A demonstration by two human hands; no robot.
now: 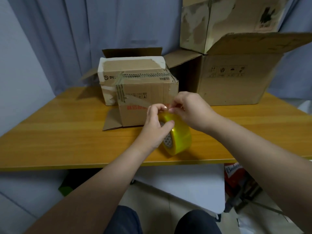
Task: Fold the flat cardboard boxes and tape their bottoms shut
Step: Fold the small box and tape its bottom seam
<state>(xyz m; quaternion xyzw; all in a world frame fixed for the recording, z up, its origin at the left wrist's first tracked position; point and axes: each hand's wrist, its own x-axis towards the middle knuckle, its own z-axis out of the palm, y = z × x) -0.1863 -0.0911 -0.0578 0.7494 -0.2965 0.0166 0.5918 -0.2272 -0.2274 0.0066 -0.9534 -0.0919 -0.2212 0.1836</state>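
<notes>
Up close, at the near edge of the wooden table (67, 132), a roll of yellowish clear tape (179, 135) stands on edge, slightly tilted. Left hand (156, 127) wraps the roll from its left side: thumb across the front of the rim, other fingers curled over the top, palm covering most of the core. Right hand (190, 110) sits above and to the right of the roll, thumb and forefinger pinched together at the roll's upper rim, apparently on the tape's loose end; the strip itself is too clear to make out for certain. Remaining fingers of that hand are loosely curled.

Just behind the hands: a small brown cardboard box (145, 98), sides upright, red print along its lower front, a strip of clear tape slanting across the face, one flap splayed flat on the table at lower left. Touching it from behind, a white-and-brown box (128, 68) with torn surface paper and open flaps at the back. To the right, well apart from the roll, a large brown box (236, 78) with flaps open and handling symbols on its side. Another worn carton (219, 19) stands behind and above it.

Blue curtain (67, 31) behind the table. Person's knees in dark trousers (128, 220) at bottom of view.
</notes>
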